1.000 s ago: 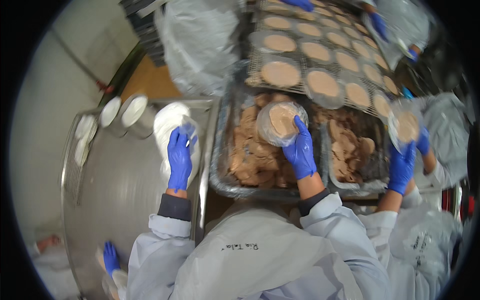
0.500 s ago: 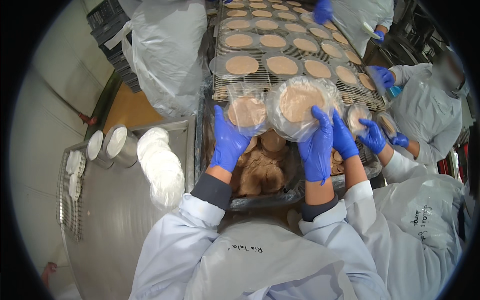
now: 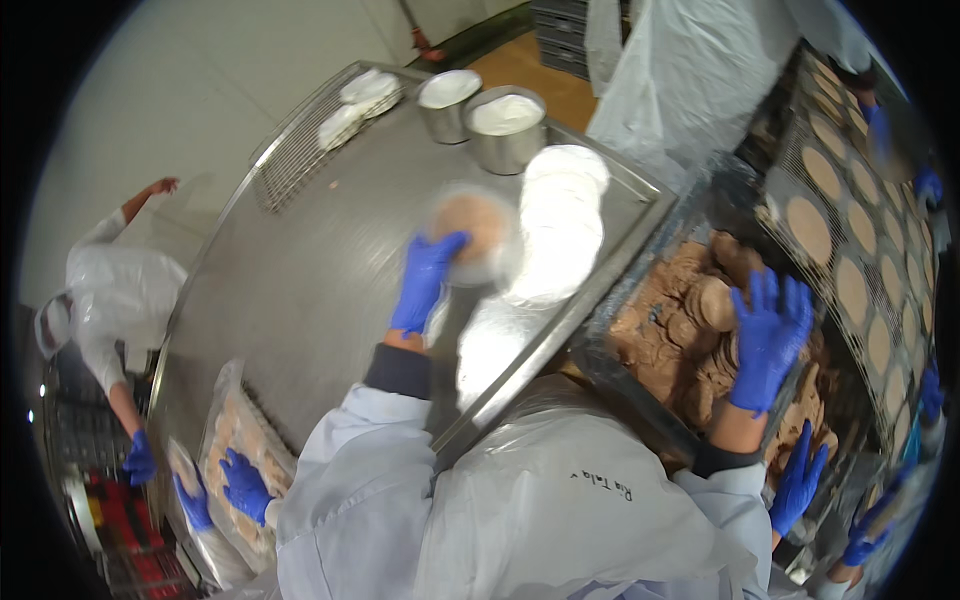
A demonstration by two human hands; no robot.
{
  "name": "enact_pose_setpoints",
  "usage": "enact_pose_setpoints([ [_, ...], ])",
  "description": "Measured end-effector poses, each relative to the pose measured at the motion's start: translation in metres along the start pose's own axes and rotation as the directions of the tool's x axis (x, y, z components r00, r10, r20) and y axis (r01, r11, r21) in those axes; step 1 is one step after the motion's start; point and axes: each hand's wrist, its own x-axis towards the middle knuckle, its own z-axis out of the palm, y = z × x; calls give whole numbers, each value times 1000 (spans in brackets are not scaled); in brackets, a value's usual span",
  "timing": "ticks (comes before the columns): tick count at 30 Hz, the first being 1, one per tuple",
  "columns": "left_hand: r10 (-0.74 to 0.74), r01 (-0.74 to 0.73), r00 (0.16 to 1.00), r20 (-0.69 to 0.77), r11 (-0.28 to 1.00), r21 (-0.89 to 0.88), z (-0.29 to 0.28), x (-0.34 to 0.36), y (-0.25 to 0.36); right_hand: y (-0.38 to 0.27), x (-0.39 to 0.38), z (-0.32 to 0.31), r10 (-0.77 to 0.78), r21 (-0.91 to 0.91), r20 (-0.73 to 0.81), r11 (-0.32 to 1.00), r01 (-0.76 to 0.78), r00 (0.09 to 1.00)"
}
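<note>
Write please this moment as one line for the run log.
left hand: holds bagged brown patty over steel table | right hand: open, over tray of brown patties

— Any room on the counter (image 3: 300, 290)?
— Bare steel left of the white lid stack (image 3: 555, 225). Two metal pots (image 3: 480, 115) and a wire rack (image 3: 310, 140) block the far edge.

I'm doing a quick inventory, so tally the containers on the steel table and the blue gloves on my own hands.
Round metal tubs of white filling: 2
Wire rack: 1
Blue gloves, left hand and right hand: 2
Total: 5
</note>
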Motion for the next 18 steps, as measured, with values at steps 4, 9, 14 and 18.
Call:
enact_pose_setpoints([
  [4, 659, 12, 654, -371, 481, 876, -151, -10, -23, -30, 6, 25, -92, 266, -118, 956, 121, 989],
  [9, 320, -297, 933, -164, 943, 149, 3, 33, -31, -53, 29, 0, -73, 483, -25, 872, 76, 997],
  [14, 215, 139, 655, 724, 908, -394, 262, 2, -9, -54, 7, -3, -39, 413, 120, 911, -14, 992],
  [18, 199, 347, 687, 699, 755, -556, 352, -49, -32, -58, 3, -42, -179, 159, -168, 966, 206, 969],
])
